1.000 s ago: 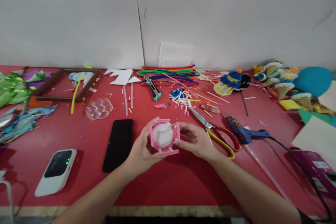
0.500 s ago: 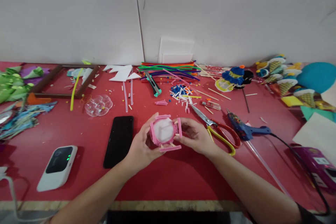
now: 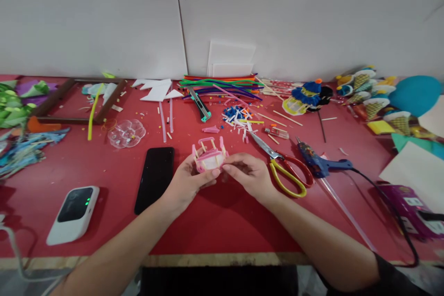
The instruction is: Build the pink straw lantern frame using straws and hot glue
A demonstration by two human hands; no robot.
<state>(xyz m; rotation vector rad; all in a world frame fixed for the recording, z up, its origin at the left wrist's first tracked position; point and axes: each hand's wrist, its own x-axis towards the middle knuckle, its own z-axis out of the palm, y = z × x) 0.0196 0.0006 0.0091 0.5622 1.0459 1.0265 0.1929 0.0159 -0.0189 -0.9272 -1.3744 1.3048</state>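
Between my two hands is a small pink-and-white craft piece (image 3: 211,159), with a white round base, a pink rim, and short pale sticks carrying pink strips around it. It is tilted, so the sticks point up and away. My left hand (image 3: 189,178) is closed on its left and front side, the thumb lying along the near rim. My right hand (image 3: 248,173) pinches the right side of the rim with thumb and forefinger. A bundle of short pink strips (image 3: 210,129) lies on the red table just beyond the piece.
Scissors (image 3: 286,166) and a blue glue gun (image 3: 321,162) with its cord lie on the right. A black phone (image 3: 154,178) and a white device (image 3: 72,215) are on the left. Behind are a utility knife (image 3: 199,104), pipe cleaners (image 3: 222,85) and foam scraps (image 3: 239,118).
The piece has tipped from its round white face toward me to a side-on tilt with sticks upward. My right fingers have shifted to the near right rim. The camera view moved slightly.
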